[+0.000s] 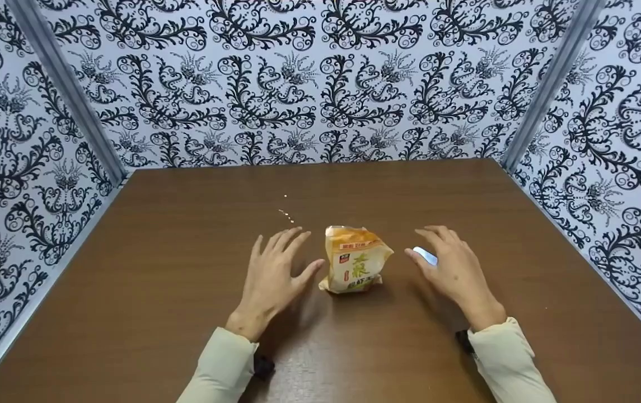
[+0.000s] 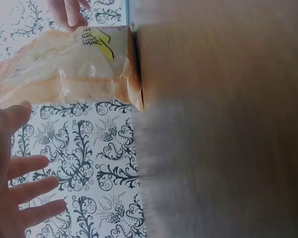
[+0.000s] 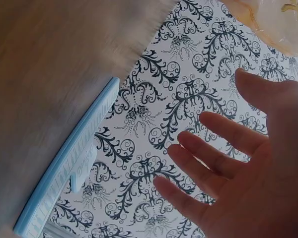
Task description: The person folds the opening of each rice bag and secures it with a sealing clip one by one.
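Observation:
An orange and cream plastic snack packet [image 1: 356, 266] with printed characters stands upright on the brown table. My left hand [image 1: 272, 271] hovers to its left with fingers spread; the thumb points at the packet, a small gap between them. On the other side, my right hand [image 1: 457, 271] is held apart from the packet, fingers loosely extended and holding nothing. Partly hidden behind the right hand lies a light blue item [image 1: 425, 256]. The right wrist view shows it as a long ridged bar [image 3: 69, 158] with a small tab, possibly a bag clip; the fingers do not touch it.
The brown table [image 1: 158, 280] is enclosed by walls [image 1: 309, 84] with a black-and-white scroll pattern. Small pale specks [image 1: 286, 214] lie beyond the left hand. Grey metal posts [image 1: 74, 95] stand at the back corners.

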A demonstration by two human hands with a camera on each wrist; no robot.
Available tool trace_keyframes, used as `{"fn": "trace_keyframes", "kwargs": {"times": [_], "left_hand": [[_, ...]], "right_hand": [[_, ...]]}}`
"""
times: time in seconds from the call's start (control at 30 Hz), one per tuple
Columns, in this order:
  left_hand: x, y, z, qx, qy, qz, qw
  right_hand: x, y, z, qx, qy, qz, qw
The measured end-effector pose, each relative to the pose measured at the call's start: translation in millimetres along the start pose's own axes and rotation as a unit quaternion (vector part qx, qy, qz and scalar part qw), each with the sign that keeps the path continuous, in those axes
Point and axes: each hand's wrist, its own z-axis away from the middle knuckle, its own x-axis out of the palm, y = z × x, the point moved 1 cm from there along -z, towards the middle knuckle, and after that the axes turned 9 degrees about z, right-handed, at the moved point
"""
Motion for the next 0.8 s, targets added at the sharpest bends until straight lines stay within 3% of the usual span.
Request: {"fn": "trace_keyframes", "kwargs": {"times": [0.57,0.8], "left_hand": [[8.8,13.6,-1.4,0.003,-0.009,0.121,0.9926],[9.5,15.6,0.5,-0.005,-0.027,0.149,0.9884]], "right_hand": [[1.6,-19,4,-0.021,0.024,-0.093,0.995],[5.6,-25,4,-0.037,-0.003,-0.135,0.99]]}}
